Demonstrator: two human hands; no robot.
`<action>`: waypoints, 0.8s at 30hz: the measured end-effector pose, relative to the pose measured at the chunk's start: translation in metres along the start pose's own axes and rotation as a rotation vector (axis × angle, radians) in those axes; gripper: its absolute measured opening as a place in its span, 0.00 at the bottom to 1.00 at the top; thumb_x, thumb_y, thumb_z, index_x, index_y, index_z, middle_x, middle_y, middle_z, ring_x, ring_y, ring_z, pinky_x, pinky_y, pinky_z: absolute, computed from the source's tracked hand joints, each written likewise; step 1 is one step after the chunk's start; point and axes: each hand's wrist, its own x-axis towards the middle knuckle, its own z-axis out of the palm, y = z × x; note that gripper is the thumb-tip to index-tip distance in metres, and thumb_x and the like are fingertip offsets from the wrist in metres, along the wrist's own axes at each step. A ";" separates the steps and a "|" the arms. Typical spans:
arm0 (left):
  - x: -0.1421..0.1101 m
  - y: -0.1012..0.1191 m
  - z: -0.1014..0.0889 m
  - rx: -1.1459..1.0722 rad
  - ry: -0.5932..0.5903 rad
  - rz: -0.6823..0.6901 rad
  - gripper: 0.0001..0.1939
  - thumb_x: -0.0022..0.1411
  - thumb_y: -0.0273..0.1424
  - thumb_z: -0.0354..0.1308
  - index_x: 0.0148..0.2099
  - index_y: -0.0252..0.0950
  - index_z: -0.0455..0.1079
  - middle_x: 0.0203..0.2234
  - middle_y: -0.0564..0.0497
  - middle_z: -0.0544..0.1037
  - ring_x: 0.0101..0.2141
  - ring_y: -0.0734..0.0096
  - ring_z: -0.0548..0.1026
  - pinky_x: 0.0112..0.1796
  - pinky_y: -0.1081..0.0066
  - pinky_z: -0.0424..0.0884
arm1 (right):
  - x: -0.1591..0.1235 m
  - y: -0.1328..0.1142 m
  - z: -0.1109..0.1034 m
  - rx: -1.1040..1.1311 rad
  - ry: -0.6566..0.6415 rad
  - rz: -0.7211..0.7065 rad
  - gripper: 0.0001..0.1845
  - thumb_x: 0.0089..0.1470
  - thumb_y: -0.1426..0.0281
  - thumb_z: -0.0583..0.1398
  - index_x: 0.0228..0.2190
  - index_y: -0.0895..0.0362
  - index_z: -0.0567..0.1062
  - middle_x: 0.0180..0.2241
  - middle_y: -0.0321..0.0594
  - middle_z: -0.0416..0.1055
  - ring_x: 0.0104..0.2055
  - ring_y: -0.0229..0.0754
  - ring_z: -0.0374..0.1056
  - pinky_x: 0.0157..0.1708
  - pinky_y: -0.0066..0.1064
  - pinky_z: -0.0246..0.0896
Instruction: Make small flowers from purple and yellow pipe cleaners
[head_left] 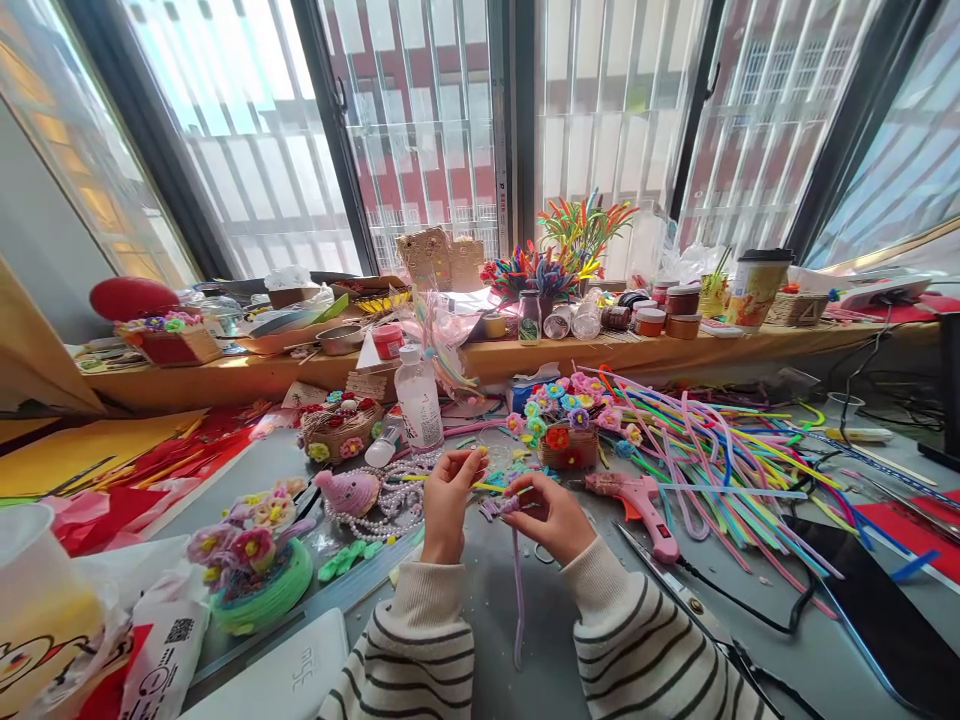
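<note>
In the middle, above the grey table [491, 650], my right hand [551, 515] pinches a lilac pipe cleaner [519, 600]. Its top is bent into small loops at my fingertips, and the long tail hangs down. My left hand [450, 495] is closed at thumb and forefinger around a small yellow fuzzy piece [482, 452], mostly hidden by the fingers. A yellow pipe cleaner [491, 488] runs level behind my left hand toward the right one; I cannot tell whether it is held. The two hands are close together but apart.
Right of my hands lie a pink glue gun [637, 500], scissors [694, 605], a phone [885, 600] and a heap of pipe cleaners [720, 440]. To the left are a pink crocheted piece [352, 493], pearl strings, a green flower pot [262, 590] and a bottle [418, 400]. A flower basket [568, 447] stands behind.
</note>
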 end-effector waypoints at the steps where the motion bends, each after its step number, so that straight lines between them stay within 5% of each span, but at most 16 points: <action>1: 0.001 0.001 -0.001 -0.032 0.000 -0.018 0.10 0.40 0.31 0.59 0.27 0.31 0.65 0.23 0.52 0.72 0.28 0.76 0.71 0.32 0.75 0.66 | 0.000 -0.001 -0.001 0.079 0.055 -0.013 0.12 0.36 0.72 0.59 0.28 0.58 0.64 0.29 0.37 0.65 0.29 0.35 0.64 0.27 0.27 0.62; 7: 0.001 0.004 -0.003 -0.173 -0.028 -0.118 0.09 0.40 0.28 0.60 0.27 0.32 0.65 0.24 0.53 0.73 0.27 0.80 0.71 0.32 0.78 0.66 | 0.002 -0.006 -0.003 0.380 0.242 -0.040 0.20 0.31 0.70 0.63 0.30 0.57 0.63 0.30 0.37 0.65 0.29 0.36 0.65 0.31 0.30 0.63; 17: -0.002 0.004 -0.002 -0.146 -0.102 -0.069 0.19 0.41 0.27 0.59 0.39 0.36 0.62 0.25 0.53 0.73 0.28 0.78 0.71 0.32 0.76 0.66 | -0.001 -0.012 -0.004 0.493 0.114 0.104 0.19 0.32 0.64 0.62 0.29 0.60 0.66 0.24 0.39 0.70 0.23 0.38 0.67 0.27 0.32 0.63; 24: -0.002 0.002 -0.001 -0.131 -0.156 -0.100 0.12 0.42 0.29 0.58 0.34 0.33 0.69 0.26 0.51 0.73 0.30 0.78 0.70 0.36 0.76 0.65 | 0.001 -0.007 -0.003 0.438 0.133 0.161 0.19 0.31 0.63 0.62 0.27 0.61 0.68 0.19 0.36 0.69 0.20 0.36 0.65 0.20 0.28 0.61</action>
